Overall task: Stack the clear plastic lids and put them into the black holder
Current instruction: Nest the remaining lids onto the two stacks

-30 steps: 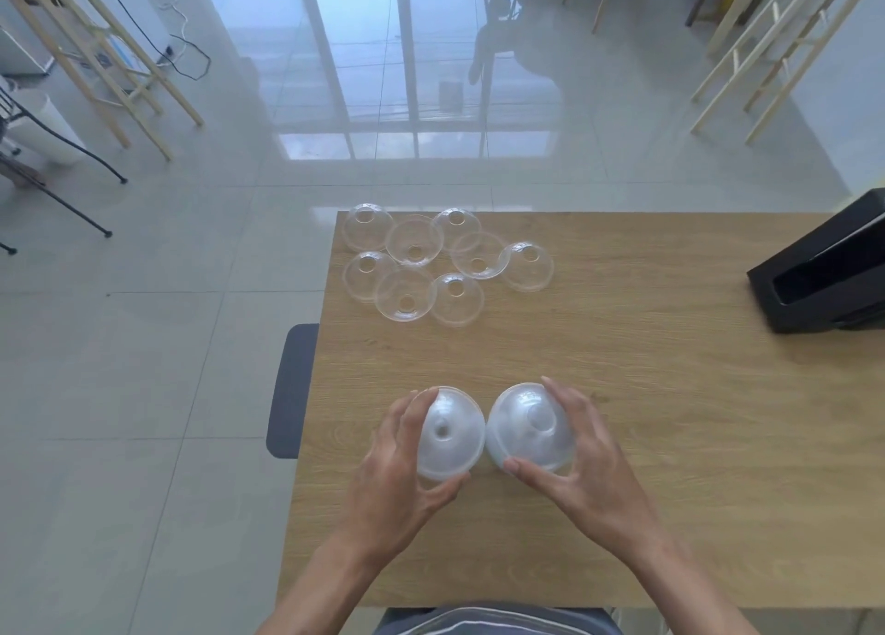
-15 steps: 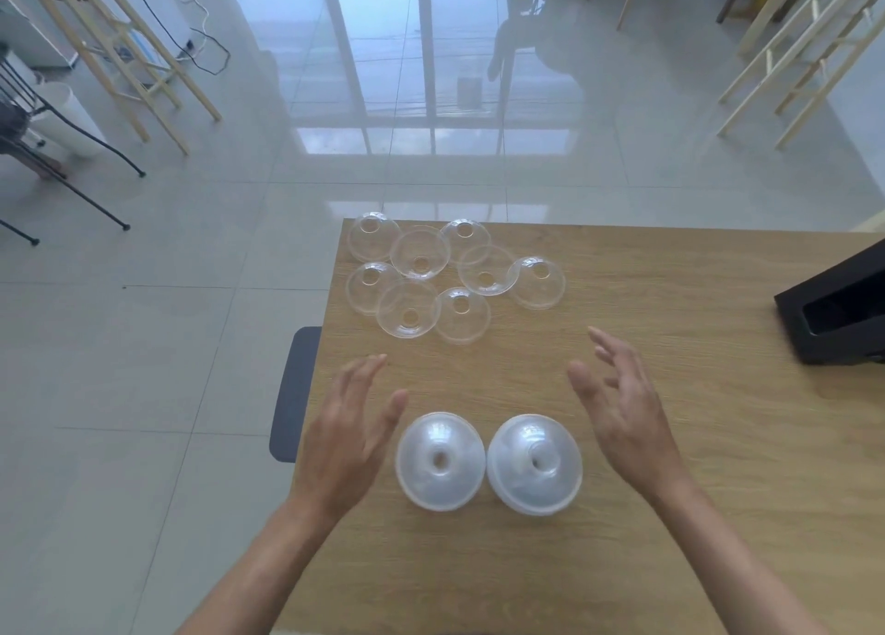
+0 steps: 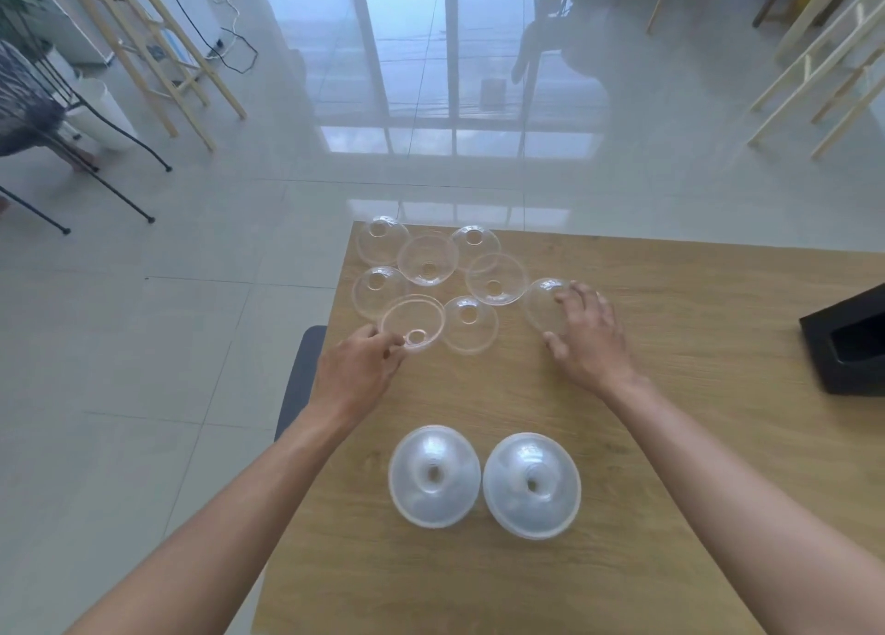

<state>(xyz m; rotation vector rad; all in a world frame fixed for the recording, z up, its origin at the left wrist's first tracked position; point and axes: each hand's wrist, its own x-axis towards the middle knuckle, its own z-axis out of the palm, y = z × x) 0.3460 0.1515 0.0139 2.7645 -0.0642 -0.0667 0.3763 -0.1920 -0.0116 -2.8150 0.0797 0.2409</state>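
Two stacks of nested lids, the left stack (image 3: 434, 476) and the right stack (image 3: 531, 485), sit side by side at the near edge of the wooden table (image 3: 694, 443), and both hands have left them since a moment ago. Half a second back the hands hovered open just above the stacks; now they have reached forward to the loose lids at the far left corner. The left hand (image 3: 354, 375) pinches the rim of a tilted lid (image 3: 413, 322), lifting its near edge. The right hand (image 3: 586, 337) lies with fingers spread over the rightmost lid (image 3: 541, 304), touching it without closing round it. The black holder (image 3: 847, 347) stands at the table's right edge, well apart.
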